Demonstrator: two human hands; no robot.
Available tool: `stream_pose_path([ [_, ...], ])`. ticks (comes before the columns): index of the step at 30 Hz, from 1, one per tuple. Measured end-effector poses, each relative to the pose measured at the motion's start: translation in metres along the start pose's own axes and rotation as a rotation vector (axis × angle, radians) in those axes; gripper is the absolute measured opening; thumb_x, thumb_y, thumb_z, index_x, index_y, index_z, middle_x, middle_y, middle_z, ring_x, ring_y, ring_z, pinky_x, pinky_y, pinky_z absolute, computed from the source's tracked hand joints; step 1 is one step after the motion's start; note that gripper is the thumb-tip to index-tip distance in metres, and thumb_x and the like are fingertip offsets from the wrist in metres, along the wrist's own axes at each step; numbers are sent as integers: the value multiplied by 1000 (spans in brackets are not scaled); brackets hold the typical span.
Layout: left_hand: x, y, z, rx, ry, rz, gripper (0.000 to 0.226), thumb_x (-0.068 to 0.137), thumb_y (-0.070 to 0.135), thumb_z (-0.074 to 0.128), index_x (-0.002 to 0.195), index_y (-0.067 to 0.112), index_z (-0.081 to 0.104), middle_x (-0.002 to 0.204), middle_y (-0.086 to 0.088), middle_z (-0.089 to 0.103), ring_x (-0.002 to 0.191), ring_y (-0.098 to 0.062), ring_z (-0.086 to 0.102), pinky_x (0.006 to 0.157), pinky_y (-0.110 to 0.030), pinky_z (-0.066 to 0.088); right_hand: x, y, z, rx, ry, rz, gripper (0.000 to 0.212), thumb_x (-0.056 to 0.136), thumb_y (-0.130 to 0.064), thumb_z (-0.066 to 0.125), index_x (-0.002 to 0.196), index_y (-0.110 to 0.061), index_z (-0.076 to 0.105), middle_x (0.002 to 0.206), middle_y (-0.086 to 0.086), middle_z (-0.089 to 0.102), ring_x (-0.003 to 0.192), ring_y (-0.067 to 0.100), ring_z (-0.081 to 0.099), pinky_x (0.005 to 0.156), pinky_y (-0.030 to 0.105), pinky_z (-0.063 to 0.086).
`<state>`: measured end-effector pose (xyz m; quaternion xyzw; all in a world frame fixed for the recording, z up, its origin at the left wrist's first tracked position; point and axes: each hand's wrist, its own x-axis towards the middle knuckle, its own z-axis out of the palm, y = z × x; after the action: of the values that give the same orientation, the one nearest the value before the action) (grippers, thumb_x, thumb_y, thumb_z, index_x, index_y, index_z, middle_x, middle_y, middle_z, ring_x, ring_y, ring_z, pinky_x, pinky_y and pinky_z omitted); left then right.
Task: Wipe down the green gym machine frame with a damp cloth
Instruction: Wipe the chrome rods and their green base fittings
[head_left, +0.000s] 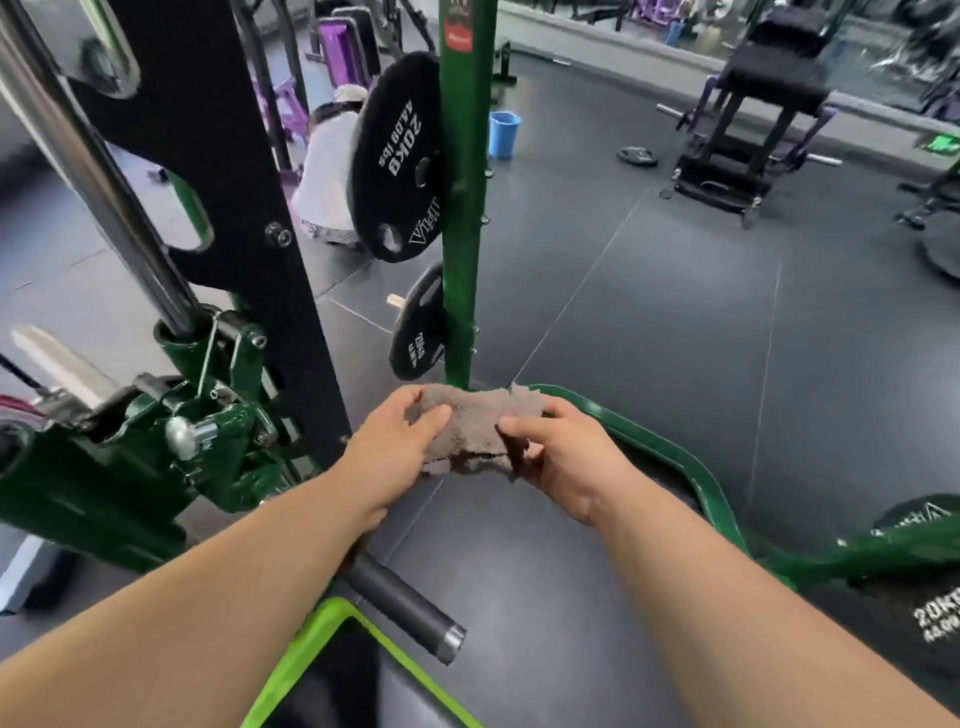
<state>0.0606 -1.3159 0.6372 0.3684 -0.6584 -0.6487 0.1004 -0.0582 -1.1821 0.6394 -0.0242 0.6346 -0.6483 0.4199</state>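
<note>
Both hands hold the brown cloth (475, 428) bunched btwn them, just above the curved green base rail (670, 447), near the foot of the green upright (464, 208). Left hand (395, 447) pinches its left end w/ thumb & fingers; right hand (563, 457) grips the right end. 20KG plates (397, 156) hang on the upright's left side.

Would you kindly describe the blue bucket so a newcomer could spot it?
Find the tall green upright post mid-view. Just right of it, on the dark floor beyond, stands the blue bucket. Unlike the black weight plates on the post, it is bright blue and open-topped.
</note>
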Motion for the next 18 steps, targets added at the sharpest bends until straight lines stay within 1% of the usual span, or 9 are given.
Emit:
stream_pose_path([
  [2, 0, 11, 9, -105, -39, -56, 16, 99, 33, 55, 114, 33, 60, 110, 3, 71, 95, -16, 70, 73, -35, 60, 5, -17, -5, -55, -42, 16, 22, 85, 3, 66, 101, -12, 65, 82, 4, 72, 66, 17, 66, 59, 27, 53],
  [4, 5, 21, 14, -183, -60, -95, 22, 97, 27, 59, 118, 33, 57, 115, 5, 68, 98, -14, 69, 67, -30, 59, 15, -32, -6, -115, -84, 13, 22, 86, 5, 63, 100, -12, 65, 78, 3, 71, 65, 17, 66, 58, 27, 53],
  [6, 14, 30, 14, -257, -67, -103, 37, 91, 6, 64, 120, 28, 56, 116, 1, 66, 99, -17, 69, 67, -29, 60, 30, -46, -4, -133, -109, 12, 25, 86, 9, 60, 99, -12, 63, 78, 4, 72, 66, 19, 68, 58, 28, 54],
  [8, 27, 36, 12, -262, -34, -88, 40, 88, -6, 62, 114, 24, 58, 114, -6, 67, 95, -20, 70, 68, -26, 60, 48, -55, 0, -127, -133, 26, 26, 87, 11, 58, 96, -13, 61, 77, 6, 70, 63, 19, 67, 54, 28, 54],
  [11, 53, 42, 5, -291, 25, -56, 32, 90, -6, 60, 108, 21, 62, 112, -8, 68, 89, -17, 69, 65, -21, 56, 78, -62, 11, -144, -203, 28, 28, 88, 13, 53, 97, -12, 59, 75, 7, 68, 61, 18, 63, 54, 27, 53],
  [14, 73, 37, -2, -307, 94, -77, 32, 92, -7, 55, 106, 20, 64, 113, -8, 66, 86, -14, 66, 62, -19, 53, 104, -59, 20, -108, -300, 58, 34, 87, 20, 44, 96, -10, 57, 77, 8, 70, 61, 17, 68, 54, 26, 57],
  [15, 78, 35, -4, -306, 135, -96, 34, 92, -9, 52, 104, 21, 65, 113, -9, 64, 86, -15, 66, 61, -19, 54, 112, -57, 24, -115, -330, 74, 36, 87, 22, 42, 97, -10, 56, 79, 9, 70, 60, 16, 68, 51, 25, 56],
  [17, 89, 37, -3, -338, 185, -124, 40, 90, -14, 45, 99, 18, 67, 112, -11, 62, 91, -19, 65, 61, -21, 57, 131, -59, 23, -154, -357, 94, 37, 86, 21, 39, 93, -12, 55, 74, 6, 67, 55, 11, 65, 47, 19, 49],
  [18, 96, 41, 0, -374, 202, -138, 39, 89, -14, 42, 97, 14, 68, 111, -11, 62, 94, -20, 64, 64, -23, 59, 142, -63, 20, -149, -373, 104, 33, 86, 17, 40, 92, -12, 56, 75, 6, 67, 57, 11, 63, 49, 19, 47],
])
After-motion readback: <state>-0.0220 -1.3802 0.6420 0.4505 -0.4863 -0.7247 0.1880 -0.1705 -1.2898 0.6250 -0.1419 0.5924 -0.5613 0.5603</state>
